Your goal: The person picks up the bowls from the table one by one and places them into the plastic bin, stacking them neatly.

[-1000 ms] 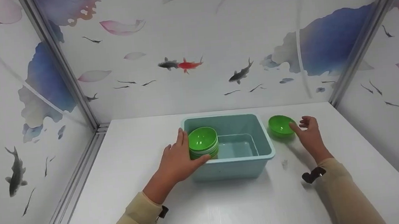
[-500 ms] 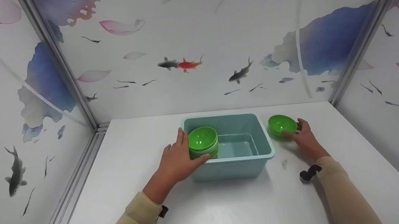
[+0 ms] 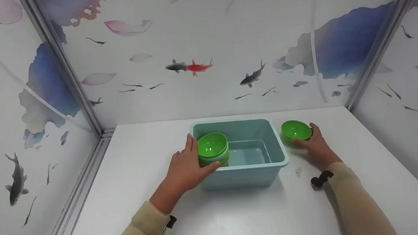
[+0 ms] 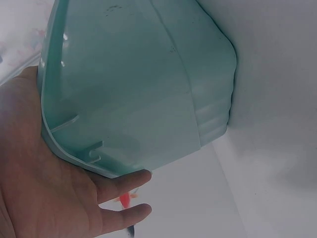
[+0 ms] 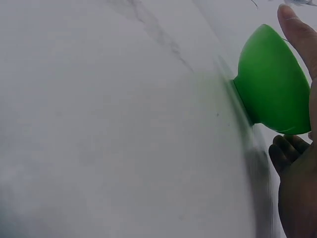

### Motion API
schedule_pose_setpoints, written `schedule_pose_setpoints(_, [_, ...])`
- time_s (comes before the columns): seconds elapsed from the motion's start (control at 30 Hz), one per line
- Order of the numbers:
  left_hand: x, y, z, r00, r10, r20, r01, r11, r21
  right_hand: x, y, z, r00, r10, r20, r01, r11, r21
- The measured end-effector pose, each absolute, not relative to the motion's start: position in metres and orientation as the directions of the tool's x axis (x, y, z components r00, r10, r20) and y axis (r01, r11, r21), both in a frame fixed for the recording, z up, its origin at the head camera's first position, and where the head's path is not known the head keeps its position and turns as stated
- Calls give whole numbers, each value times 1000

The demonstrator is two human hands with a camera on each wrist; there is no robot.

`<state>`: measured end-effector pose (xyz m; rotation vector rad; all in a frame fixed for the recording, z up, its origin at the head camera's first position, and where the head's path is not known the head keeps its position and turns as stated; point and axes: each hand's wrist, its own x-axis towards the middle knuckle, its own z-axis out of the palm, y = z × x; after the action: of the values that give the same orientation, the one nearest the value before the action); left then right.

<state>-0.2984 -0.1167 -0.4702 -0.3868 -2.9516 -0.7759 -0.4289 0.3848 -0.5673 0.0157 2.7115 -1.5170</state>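
A light teal plastic tub (image 3: pixel 241 177) stands on the white table. Inside it, on the left, is a stack of green and white bowls topped by a green bowl (image 3: pixel 211 146). My left hand (image 3: pixel 185 169) rests over the tub's front left corner, thumb along the front rim and straight fingers by the left rim. In the left wrist view, two fingers (image 4: pixel 126 217) stretch out past the tub's outer wall. To the tub's right, another green bowl (image 5: pixel 272 82) sits upright on the table. My right hand (image 3: pixel 317 145) grips its right side, thumb in front and fingers curved behind.
White panels (image 3: pixel 222 93) printed with fish and petals close off the back and both sides, with metal posts (image 3: pixel 374 40) at the corners. A small pale mark (image 3: pixel 298 171) shows on the table (image 3: pixel 227 223) right of the tub.
My right hand has moved left and closed round the lone green bowl, which stays nearly in place. My left hand and the tub have not moved.
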Motion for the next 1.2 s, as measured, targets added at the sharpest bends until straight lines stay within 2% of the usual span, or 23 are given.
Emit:
schedule_pose_setpoints(0.77, [-298, -116, -471, -969, 215, 121, 247, 845, 475, -434, 382, -575, -1000, -4, -26, 22, 433, -901])
schedule_pose_setpoints(1.2, [-299, -117, -469, -967, 225, 115, 253, 853, 456, -438, 377, -575, -999, 43, -24, 42, 486, -873])
